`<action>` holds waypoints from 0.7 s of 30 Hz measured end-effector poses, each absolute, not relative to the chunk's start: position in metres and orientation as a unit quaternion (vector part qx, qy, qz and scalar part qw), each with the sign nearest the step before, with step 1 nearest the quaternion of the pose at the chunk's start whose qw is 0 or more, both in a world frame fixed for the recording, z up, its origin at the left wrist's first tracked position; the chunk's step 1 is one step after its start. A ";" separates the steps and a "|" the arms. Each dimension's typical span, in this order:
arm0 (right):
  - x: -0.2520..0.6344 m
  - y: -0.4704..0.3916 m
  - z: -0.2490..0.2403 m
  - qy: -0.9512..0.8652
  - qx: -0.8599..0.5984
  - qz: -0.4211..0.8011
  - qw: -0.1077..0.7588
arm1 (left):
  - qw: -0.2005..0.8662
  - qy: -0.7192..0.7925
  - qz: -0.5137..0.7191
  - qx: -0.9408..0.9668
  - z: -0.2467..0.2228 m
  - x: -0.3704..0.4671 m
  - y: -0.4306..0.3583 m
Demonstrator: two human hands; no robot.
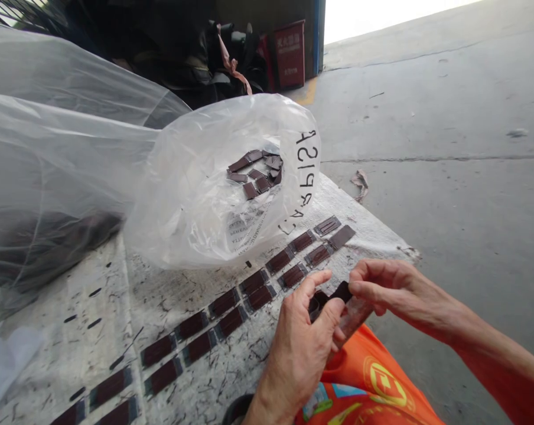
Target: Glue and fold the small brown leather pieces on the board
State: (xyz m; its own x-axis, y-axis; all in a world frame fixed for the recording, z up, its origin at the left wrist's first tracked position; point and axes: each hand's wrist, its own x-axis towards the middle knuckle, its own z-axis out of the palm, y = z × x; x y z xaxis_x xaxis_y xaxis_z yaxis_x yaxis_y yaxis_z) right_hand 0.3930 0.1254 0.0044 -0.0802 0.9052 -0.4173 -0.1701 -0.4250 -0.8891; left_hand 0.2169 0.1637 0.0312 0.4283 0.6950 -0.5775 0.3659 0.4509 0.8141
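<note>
The left hand [300,336] is curling loosely, its forefinger reaching out and its thumb pressing a dark strip [341,291] against the other fingers; the right hand [382,286] is pinching the strip's far end between a nearly closed thumb and fingers. The dark strip is stretching between the two hands, partly coiling inside the left, above an orange garment [382,378] bearing a yellow emblem. Beyond the left hand, a pale, worn table [214,372] is carrying scattered dark flecks and two slanting rows of brown pieces [225,302], the nearest lying just beside the fingertips. Farther out, an open clear plastic bag [191,189] with black lettering is lying on the table, holding more brown bits [250,190]. Past the table's edge, a grey concrete floor [448,200] is spreading to the right, and a red box [290,54] is standing by a dark, cluttered area.
</note>
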 end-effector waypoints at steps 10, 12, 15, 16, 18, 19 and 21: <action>0.406 0.139 0.009 -0.395 -0.603 0.572 0.392 | 0.541 0.551 0.075 0.631 0.039 0.210 0.170; 0.412 0.145 0.009 -0.388 -0.621 0.554 0.396 | 0.477 0.547 0.080 0.683 0.037 0.201 0.171; 0.413 0.150 0.009 -0.383 -0.645 0.530 0.397 | 0.333 0.497 0.154 0.786 0.029 0.191 0.171; 0.412 0.152 0.009 -0.385 -0.651 0.521 0.395 | 0.285 0.469 0.188 0.814 0.025 0.189 0.171; 0.406 0.154 0.009 -0.401 -0.664 0.498 0.387 | 0.202 0.415 0.239 0.854 0.020 0.189 0.172; 0.403 0.155 0.008 -0.413 -0.672 0.483 0.380 | 0.168 0.394 0.251 0.868 0.019 0.190 0.172; 0.398 0.157 0.007 -0.440 -0.692 0.444 0.361 | 0.113 0.367 0.249 0.889 0.017 0.193 0.173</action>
State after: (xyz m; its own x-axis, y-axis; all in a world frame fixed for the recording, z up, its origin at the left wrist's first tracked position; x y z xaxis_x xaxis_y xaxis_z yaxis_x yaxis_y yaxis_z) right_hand 0.3977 0.1567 0.0072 0.2185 0.9296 -0.2970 0.2896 -0.3524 -0.8899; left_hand 0.1930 0.1725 0.0173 0.6062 0.7090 0.3602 0.5962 -0.7049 0.3841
